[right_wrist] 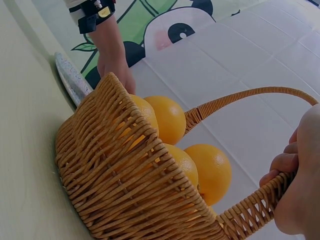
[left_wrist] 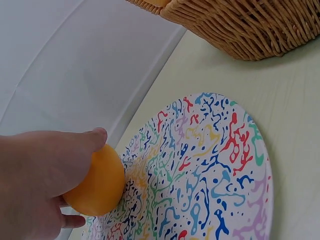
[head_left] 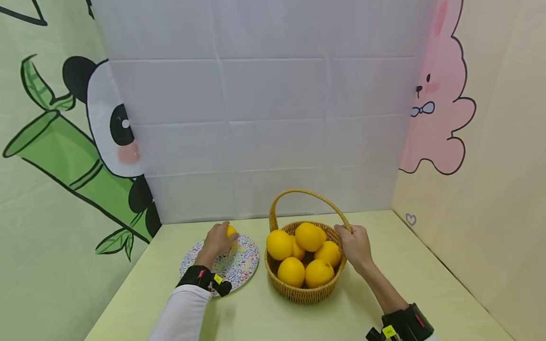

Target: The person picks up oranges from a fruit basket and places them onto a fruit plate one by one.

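In the left wrist view my left hand (left_wrist: 45,175) grips an orange (left_wrist: 102,182), thumb on one side and fingers curled round the other. The orange sits low over the far part of a round plate (left_wrist: 200,165) with a multicoloured squiggle pattern. My right hand (head_left: 355,244) holds the woven handle of a wicker basket (head_left: 304,296) near its right base, fingers wrapped round it in the right wrist view. Several oranges (head_left: 319,273) fill the basket, which stands to the right of the plate in the head view.
The pale yellow-green table (head_left: 247,317) meets a grey-white backdrop (head_left: 273,142) behind the basket. Cartoon-printed walls flank it, a panda (head_left: 102,128) on the left and a pink figure (head_left: 443,113) on the right. The basket's handle (head_left: 307,192) arches up above the oranges.
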`<state>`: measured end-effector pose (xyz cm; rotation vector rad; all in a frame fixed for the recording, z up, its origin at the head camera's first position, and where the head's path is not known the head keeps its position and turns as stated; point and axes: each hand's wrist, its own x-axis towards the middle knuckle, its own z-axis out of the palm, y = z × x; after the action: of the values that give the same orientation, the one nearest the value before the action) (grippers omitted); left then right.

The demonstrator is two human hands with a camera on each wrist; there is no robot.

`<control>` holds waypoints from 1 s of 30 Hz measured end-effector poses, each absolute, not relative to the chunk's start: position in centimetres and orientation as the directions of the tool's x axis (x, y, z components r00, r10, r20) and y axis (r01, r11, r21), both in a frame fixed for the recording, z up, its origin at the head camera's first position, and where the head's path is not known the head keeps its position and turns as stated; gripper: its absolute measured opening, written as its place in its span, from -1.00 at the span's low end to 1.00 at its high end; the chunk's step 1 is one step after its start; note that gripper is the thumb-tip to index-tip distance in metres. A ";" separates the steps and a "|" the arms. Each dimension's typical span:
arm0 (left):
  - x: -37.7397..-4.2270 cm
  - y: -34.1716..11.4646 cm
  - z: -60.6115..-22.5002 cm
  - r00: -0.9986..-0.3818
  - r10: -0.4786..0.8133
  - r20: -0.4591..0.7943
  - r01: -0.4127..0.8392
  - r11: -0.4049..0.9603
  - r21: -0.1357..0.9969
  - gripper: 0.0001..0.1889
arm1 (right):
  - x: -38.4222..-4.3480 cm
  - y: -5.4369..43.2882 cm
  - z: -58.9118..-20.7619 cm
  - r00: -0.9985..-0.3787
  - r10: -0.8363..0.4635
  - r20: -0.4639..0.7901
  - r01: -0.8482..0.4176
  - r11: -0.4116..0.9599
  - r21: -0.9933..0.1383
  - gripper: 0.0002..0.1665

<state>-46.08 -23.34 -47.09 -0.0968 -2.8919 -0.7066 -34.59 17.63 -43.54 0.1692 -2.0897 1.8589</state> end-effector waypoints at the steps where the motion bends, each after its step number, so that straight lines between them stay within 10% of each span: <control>1: -46.0 -23.4 -47.1 -0.987 0.023 0.158 0.093 0.885 0.457 -0.26 | -34.6 17.6 -43.5 -0.936 0.132 0.326 -0.309 0.137 -0.941 -0.36; 30: -44.7 -22.8 -44.7 -0.949 0.075 0.305 0.213 0.866 0.452 -0.23 | -34.4 17.4 -43.4 -0.937 0.131 0.323 -0.306 0.137 -0.942 -0.36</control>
<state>-44.75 -22.81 -44.71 -0.2177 -2.7615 -0.7148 -34.37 17.35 -43.43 0.1699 -2.0925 1.8622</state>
